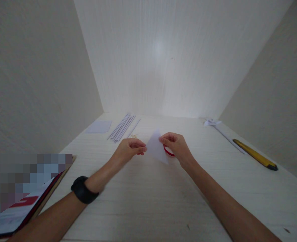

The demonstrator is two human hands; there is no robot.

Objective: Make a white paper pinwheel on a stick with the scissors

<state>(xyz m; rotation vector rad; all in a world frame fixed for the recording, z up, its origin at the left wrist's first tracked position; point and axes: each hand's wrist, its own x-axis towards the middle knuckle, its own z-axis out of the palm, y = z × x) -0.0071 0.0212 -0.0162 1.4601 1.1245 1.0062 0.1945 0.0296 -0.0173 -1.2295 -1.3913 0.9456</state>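
A small white sheet of paper (155, 147) is held up between my two hands, tilted, with a corner pointing down to the right. My left hand (133, 148) pinches its left edge between thumb and fingertips. At the upper right edge, my right hand (175, 144) pinches it the same way. A red ring (169, 152), its kind partly hidden, lies just under my right hand. Close beyond my left hand are a few small pale pieces (133, 136), too small to make out.
Several thin white sticks (123, 127) lie at the back left beside a stack of white paper (99, 126). On the right are a white rod with folded paper at its end (224, 135) and a yellow cutter (255, 154). Walls enclose the table; a partly blurred-out flat item (22, 215) sits front left.
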